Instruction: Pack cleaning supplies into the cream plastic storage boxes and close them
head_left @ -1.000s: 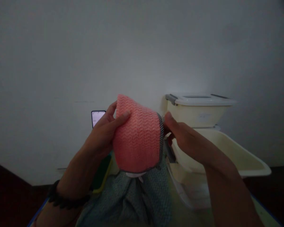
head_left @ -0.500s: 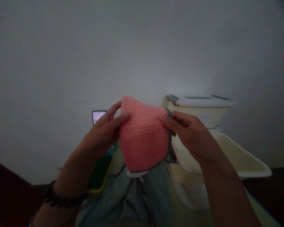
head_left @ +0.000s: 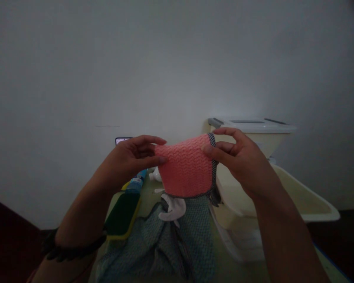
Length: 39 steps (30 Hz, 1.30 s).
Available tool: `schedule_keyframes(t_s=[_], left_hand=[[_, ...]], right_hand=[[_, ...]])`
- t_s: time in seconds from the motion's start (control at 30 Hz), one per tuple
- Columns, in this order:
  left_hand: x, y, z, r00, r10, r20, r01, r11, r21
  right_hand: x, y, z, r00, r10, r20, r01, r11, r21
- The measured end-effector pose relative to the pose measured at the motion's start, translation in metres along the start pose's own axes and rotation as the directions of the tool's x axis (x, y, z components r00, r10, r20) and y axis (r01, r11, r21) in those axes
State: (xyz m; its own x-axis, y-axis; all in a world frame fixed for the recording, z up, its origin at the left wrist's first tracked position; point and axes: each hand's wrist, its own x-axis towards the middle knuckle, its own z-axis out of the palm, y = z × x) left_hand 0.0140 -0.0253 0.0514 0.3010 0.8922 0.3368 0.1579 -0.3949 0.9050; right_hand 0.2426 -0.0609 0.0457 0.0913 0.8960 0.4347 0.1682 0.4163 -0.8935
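A pink textured cloth (head_left: 188,169) with a dark checked edge is stretched between my two hands, folded along its top. My left hand (head_left: 138,155) pinches its upper left corner between thumb and fingers. At the upper right, beside the checked edge, my right hand (head_left: 231,153) grips it with the thumb in front. Below the cloth lies a crumpled blue-green towel (head_left: 159,247), with a white object (head_left: 174,208), perhaps a glove, on it. A green and yellow sponge (head_left: 122,216) lies below my left hand.
On the right, a lidded cream storage box (head_left: 247,137) stands behind an open cream bin (head_left: 301,192). A blue bottle (head_left: 137,181), a white bottle (head_left: 155,175) and a phone (head_left: 121,140) are near the pale wall (head_left: 165,70).
The cloth's lower edge has risen and its left side has dropped, so it looks shorter. My left hand has shifted slightly right and down; more of the white object and bottles shows.
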Motion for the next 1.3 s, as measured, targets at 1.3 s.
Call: schedule_keyframes(t_s=[1.3], left_hand=[[0.004, -0.003, 0.028, 0.973, -0.223, -0.068, 0.177, 0.896, -0.409]], right_hand=[[-0.001, 0.005, 0.009, 0.968, 0.011, 0.25, 0.003, 0.999, -0.054]])
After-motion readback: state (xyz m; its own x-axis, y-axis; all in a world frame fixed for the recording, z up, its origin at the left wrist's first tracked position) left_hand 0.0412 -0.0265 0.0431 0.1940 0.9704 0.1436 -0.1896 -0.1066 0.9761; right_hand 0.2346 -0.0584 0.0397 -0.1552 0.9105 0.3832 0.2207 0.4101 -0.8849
